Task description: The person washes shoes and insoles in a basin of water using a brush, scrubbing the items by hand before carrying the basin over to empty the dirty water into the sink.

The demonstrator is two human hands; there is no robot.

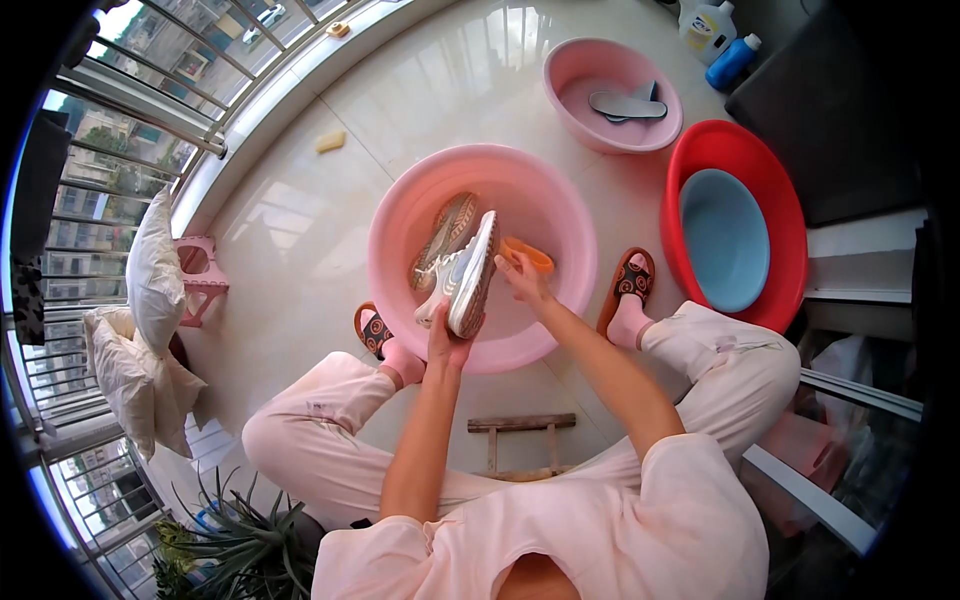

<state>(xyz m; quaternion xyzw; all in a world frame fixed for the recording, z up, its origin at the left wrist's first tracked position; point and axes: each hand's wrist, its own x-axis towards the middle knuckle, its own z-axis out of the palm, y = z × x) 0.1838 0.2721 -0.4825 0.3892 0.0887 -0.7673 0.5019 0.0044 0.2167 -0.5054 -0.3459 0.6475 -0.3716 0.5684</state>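
Note:
My left hand (pixel 452 338) is wrapped round the heel end of a white and grey sneaker (pixel 467 275), which is tilted on its side with its brown sole facing right. The fingers of my right hand (pixel 522 278) are apart beside the sole, near an orange object (pixel 528 253) whose kind I cannot make out. Both hands are over a large pink basin (pixel 390 220). A second sneaker (pixel 447 232) lies inside the basin, at its left, partly behind the held one.
A smaller pink basin (pixel 565 95) holds grey insoles (pixel 628 105). Right of it, a blue basin (pixel 725 240) sits in a red one (pixel 785 210). A yellow bar (pixel 330 142) lies on the floor. Pillows (pixel 155 270), a pink stool (pixel 205 280) and a plant (pixel 245 540) stand left.

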